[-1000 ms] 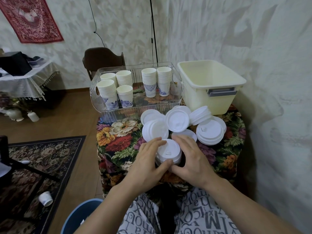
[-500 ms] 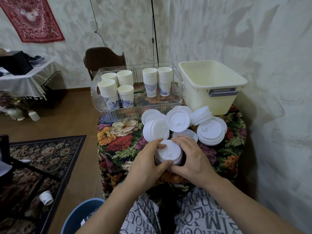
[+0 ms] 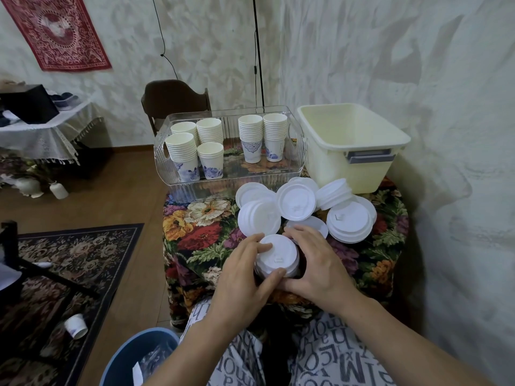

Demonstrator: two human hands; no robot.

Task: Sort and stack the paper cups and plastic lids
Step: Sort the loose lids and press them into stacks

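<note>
Found readable print only on the trousers (image 3: 328,355) at the bottom of the view: large scattered black and grey letters on pale cloth, among them "M", "I", "O", "L", "Q" and "H", lying upside down or sideways to the camera and forming no whole word. Saw blue flower patterns but no lettering on the paper cups (image 3: 211,160). Made out only a small raised tab mark, no text, on the plastic lids (image 3: 349,218). Read nothing elsewhere.

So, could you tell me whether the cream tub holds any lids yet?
No, the cream tub shows only its bare inside.
</note>
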